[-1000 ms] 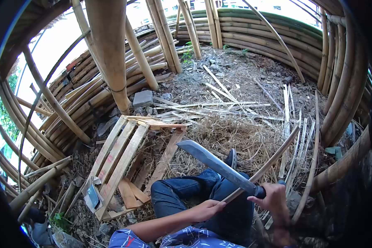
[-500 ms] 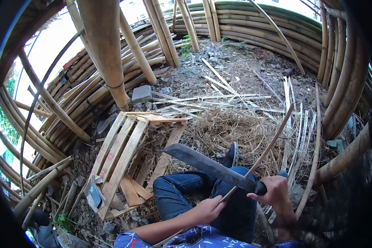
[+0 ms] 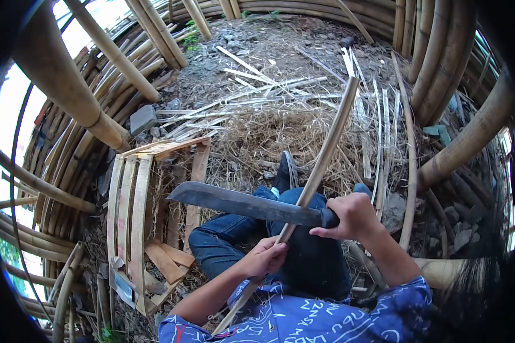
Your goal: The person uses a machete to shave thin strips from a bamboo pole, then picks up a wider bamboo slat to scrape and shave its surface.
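Note:
My left hand (image 3: pixel 266 257) is wrapped round a long bamboo strip (image 3: pixel 330 134), which slants from below my arm up to the upper right. In my right hand (image 3: pixel 352 217) is the handle of a machete (image 3: pixel 243 204). Its wide dark blade points left and lies across the strip, overlapping it just above my left fist. The strip's upper end shows a pale cut face. Beneath both are my bent legs in blue jeans (image 3: pixel 312 268), with one dark shoe (image 3: pixel 286 171) in front.
A slatted wooden crate (image 3: pixel 137 211) stands on the left, a phone-like flat object (image 3: pixel 124 287) on its slats. Split bamboo strips (image 3: pixel 257 97) and a heap of shavings (image 3: pixel 274 134) cover the ground ahead. A grey block (image 3: pixel 143 119) sits near thick bamboo poles (image 3: pixel 74 86). More poles (image 3: pixel 469 137) rise at right.
My view has tilted down and turned, so the surroundings sit higher and farther left. The bamboo strip stands steeper and looks nearer. The machete blade lies more level; both hands keep their grip.

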